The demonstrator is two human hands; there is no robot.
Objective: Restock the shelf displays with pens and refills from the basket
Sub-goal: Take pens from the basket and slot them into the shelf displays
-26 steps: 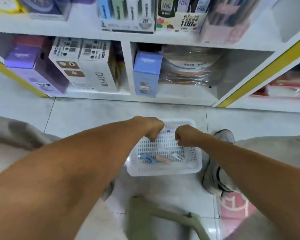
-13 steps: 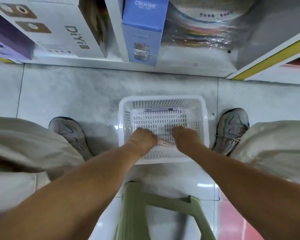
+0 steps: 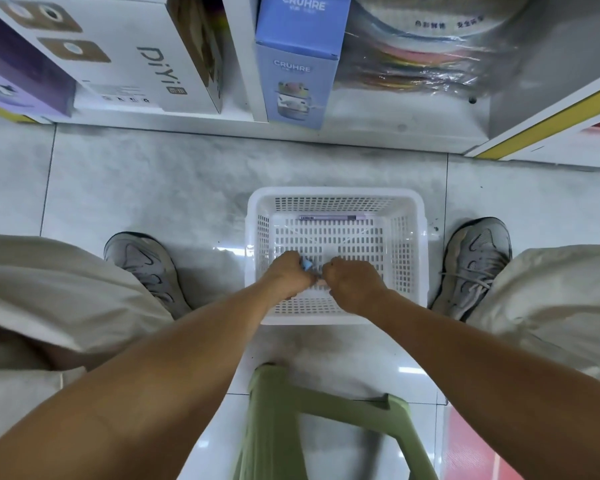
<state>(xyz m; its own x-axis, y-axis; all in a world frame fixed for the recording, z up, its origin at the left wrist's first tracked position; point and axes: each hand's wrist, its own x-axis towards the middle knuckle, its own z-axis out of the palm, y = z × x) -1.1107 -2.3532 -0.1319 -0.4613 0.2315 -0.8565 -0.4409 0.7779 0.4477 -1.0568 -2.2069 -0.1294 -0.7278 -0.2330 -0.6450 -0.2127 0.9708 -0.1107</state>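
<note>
In basket (image 3: 409, 237), blue pack (image 3: 307, 263) under fingers (image 3: 297, 261).

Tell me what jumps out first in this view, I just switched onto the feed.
Both hands are down in the white basket on the floor between the shoes: the left hand is closed on something small and blue, and the right hand is fisted beside it. A purple pen pack lies along the basket's far wall. Just beyond, a blue CRUHRE box stands on the bottom shelf.
</note>
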